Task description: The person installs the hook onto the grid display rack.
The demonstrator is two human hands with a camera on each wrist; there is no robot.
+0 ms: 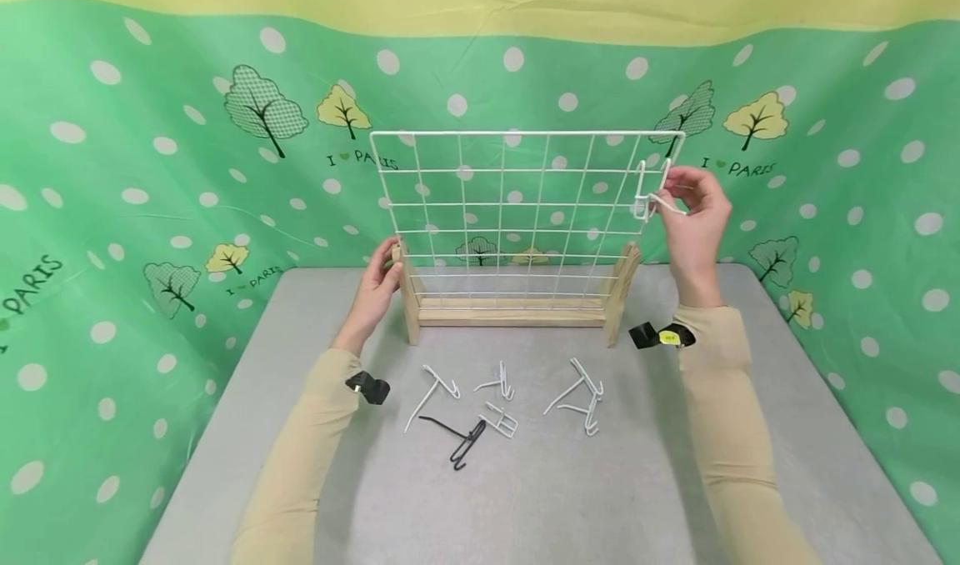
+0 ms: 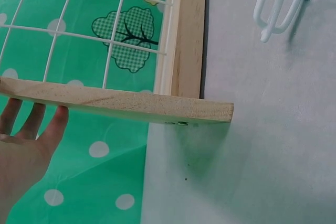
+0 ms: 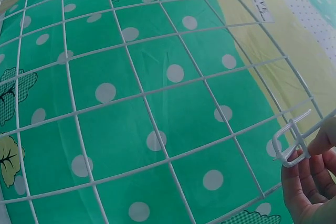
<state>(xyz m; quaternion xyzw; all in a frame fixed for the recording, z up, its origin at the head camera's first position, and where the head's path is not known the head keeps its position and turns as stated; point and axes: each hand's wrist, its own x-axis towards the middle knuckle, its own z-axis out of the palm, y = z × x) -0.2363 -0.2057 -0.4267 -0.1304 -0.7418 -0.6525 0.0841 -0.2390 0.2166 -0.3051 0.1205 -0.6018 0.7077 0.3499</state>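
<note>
1. Pinching a white wire hook [image 1: 643, 207] between thumb and fingers, the right hand [image 1: 696, 215] is raised at the upper right of the white wire grid [image 1: 480, 204], its grip closed on that hook.
2. Seen from the head view, the hook overlaps the grid's right part; I cannot tell whether it touches the wires.
3. The left hand [image 1: 378, 280] has an unclosed grip, its fingertips against the outer side of the left wooden upright [image 1: 410, 302].
4. Wooden rails [image 1: 510, 320] join the two uprights low down, and the stand rests on the grey counter [image 1: 540, 507].
5. Nearer the person lie a left white hook [image 1: 438, 382], two middle white hooks [image 1: 502, 379] and two right white hooks [image 1: 588, 377].
6. A black hook [image 1: 467, 446] lies just beside the nearer middle one.
7. Green dotted cloth [image 1: 480, 82] hangs behind the grid.
</note>
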